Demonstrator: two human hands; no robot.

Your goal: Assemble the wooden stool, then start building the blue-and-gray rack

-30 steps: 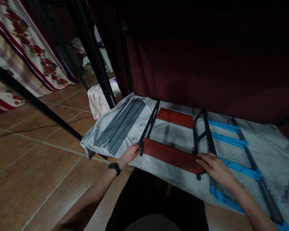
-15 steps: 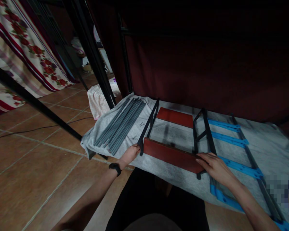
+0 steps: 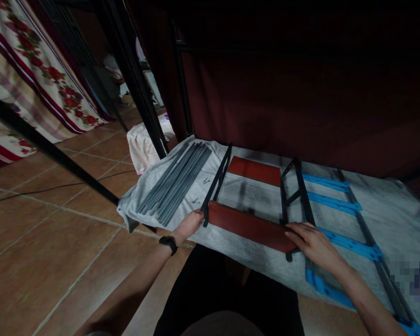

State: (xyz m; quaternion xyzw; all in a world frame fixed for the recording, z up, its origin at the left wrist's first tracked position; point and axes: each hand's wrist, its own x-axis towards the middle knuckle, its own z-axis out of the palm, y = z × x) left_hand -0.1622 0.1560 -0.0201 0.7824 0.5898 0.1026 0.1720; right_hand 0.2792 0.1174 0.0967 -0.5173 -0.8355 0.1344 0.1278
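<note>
My left hand [image 3: 191, 224] is closed around the near end of a black metal side frame [image 3: 217, 179], at the left end of a reddish-brown board [image 3: 248, 226]. This board stands on its long edge, tilted, between the left frame and a second black side frame [image 3: 301, 191]. My right hand [image 3: 308, 240] grips the board's right end, fingers over its top edge and close to the second frame. Behind it, a flatter reddish-brown board [image 3: 255, 171] spans the two frames at the far side. The fingertips of my left hand are partly hidden.
Grey rods [image 3: 177, 182] lie in a bundle at the left on the grey cloth [image 3: 227, 240]. Small screws [image 3: 206, 181] lie beside them. Blue plastic pieces with dark bars [image 3: 350, 242] are at the right. A black post [image 3: 126, 70] and a slanting bar [image 3: 56, 154] stand left.
</note>
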